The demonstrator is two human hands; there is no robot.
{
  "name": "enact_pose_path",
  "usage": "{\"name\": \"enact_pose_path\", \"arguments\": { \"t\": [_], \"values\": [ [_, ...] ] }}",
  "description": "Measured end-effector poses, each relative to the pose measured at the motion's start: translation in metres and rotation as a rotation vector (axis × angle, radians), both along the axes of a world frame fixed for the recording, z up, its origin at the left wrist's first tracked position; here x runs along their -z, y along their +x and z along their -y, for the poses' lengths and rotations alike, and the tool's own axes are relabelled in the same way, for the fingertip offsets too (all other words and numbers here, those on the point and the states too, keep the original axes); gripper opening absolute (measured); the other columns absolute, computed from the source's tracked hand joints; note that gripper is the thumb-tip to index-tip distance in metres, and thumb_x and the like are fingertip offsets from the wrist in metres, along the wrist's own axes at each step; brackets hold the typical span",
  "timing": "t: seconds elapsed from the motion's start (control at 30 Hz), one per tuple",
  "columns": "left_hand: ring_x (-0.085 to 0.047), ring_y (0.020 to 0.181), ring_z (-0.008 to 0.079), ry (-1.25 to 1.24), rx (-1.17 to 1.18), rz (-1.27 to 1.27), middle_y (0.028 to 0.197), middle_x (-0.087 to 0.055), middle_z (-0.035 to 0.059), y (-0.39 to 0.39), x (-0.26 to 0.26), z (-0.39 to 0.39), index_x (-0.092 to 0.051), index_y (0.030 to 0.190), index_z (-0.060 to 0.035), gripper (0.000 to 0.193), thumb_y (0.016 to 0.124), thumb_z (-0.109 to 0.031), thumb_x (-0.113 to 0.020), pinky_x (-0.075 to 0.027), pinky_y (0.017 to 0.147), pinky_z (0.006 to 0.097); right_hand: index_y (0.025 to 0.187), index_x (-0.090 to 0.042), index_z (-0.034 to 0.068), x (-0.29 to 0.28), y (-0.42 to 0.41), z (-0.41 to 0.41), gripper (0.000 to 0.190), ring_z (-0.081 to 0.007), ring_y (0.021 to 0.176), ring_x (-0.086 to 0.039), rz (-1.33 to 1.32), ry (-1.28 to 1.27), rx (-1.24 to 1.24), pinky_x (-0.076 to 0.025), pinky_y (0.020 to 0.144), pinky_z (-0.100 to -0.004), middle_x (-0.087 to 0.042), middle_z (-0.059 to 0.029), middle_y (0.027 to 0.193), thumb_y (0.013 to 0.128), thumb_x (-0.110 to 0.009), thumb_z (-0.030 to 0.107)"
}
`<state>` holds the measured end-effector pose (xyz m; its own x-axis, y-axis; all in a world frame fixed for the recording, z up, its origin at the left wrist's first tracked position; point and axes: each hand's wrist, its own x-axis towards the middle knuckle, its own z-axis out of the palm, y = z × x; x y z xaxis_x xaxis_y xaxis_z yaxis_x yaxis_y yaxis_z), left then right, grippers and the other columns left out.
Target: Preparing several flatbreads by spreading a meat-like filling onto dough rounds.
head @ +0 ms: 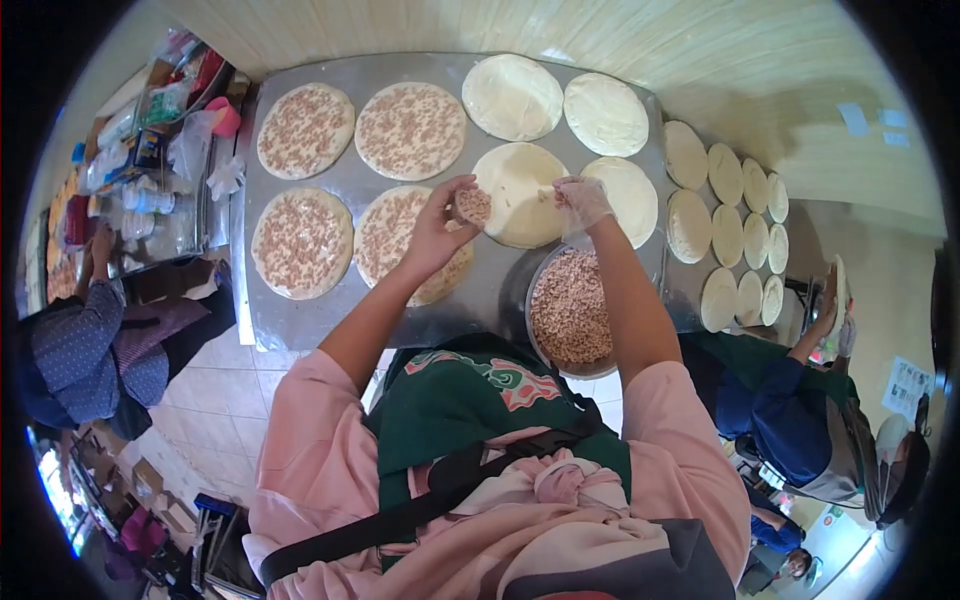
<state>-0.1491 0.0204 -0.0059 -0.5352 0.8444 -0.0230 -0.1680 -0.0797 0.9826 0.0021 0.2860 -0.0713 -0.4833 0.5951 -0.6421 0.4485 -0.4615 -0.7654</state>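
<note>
My left hand [442,225] holds a small cup [453,213] filled with pinkish-brown diced topping [474,205], over the left edge of a round flat dough [517,217]. My right hand [586,201], in a clear plastic glove, has its fingertips pinched on some bits above that dough's right side. A few bits lie on the dough's pale surface. Below my right forearm is a large metal bowl [534,330] heaped with the same diced topping [570,300]. Several doughs on the left, such as the near one [302,244], are strewn with bits; others [513,97] are plain.
The metal table [300,326] meets a wall [450,26] at the back. More plain doughs [726,174] lie to the right, where a person [787,420] holds a disc [840,292]. Another person [90,352] works at a cluttered table with a pink cup [223,116].
</note>
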Motion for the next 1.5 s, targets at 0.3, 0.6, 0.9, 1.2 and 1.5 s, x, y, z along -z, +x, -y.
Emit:
{"name": "enact_pose_path", "arguments": {
  "t": [0.3,0.6,0.9,1.2,1.5],
  "values": [
    [-0.045,0.121,0.0199,-0.014,-0.07,0.035,0.128,-0.047,0.009,-0.016,-0.025,0.07,-0.04,0.132,-0.0033,0.07,0.069,0.011,-0.066,-0.036,0.103,0.0342,0.09,-0.071,0.008,0.024,-0.044,-0.049,0.022,-0.0191,0.069,-0.065,0.554,0.56,-0.512,-0.053,0.065,-0.0332,-0.069,-0.0066,0.084,0.069,-0.066,0.008],
    [-0.045,0.121,0.0179,-0.008,-0.103,0.026,0.129,-0.045,0.0053,-0.011,-0.033,0.095,-0.044,0.13,-0.0064,0.066,0.069,0.01,-0.065,-0.04,0.097,0.0325,0.086,-0.071,0.01,0.015,-0.075,-0.07,0.016,-0.0201,0.07,-0.066,0.469,1.039,-0.914,-0.053,0.062,-0.0366,-0.07,-0.0066,0.082,0.078,-0.059,0.018],
    [-0.045,0.121,0.0194,-0.047,-0.167,0.044,0.13,-0.044,0.006,-0.011,-0.027,0.121,-0.045,0.129,-0.0084,0.066,0.069,0.009,-0.065,-0.04,0.098,0.033,0.082,-0.068,0.001,0.031,-0.119,-0.035,0.015,-0.0164,0.053,-0.06,0.293,0.61,-0.57,-0.048,0.047,-0.0319,-0.065,-0.008,0.065,0.082,-0.061,0.014],
    [-0.045,0.12,0.0192,-0.034,-0.171,0.054,0.129,-0.044,0.0063,-0.01,-0.027,0.128,-0.046,0.128,-0.0082,0.065,0.069,0.009,-0.065,-0.04,0.098,0.0323,0.089,-0.07,0.01,-0.009,-0.133,0.01,0.026,-0.0298,0.088,-0.065,0.446,0.856,-0.857,-0.05,0.078,-0.0393,-0.068,-0.0154,0.092,0.08,-0.058,0.03],
    [-0.045,0.12,0.0191,-0.018,-0.162,0.029,0.128,-0.045,0.0055,-0.009,-0.023,0.129,-0.046,0.13,-0.009,0.067,0.068,0.008,-0.064,-0.041,0.095,0.0321,0.093,-0.069,0.008,-0.03,-0.137,0.056,0.026,-0.0346,0.093,-0.063,0.622,1.149,-0.941,-0.049,0.082,-0.0422,-0.065,-0.0185,0.1,0.084,-0.054,0.028]
  ]
}}
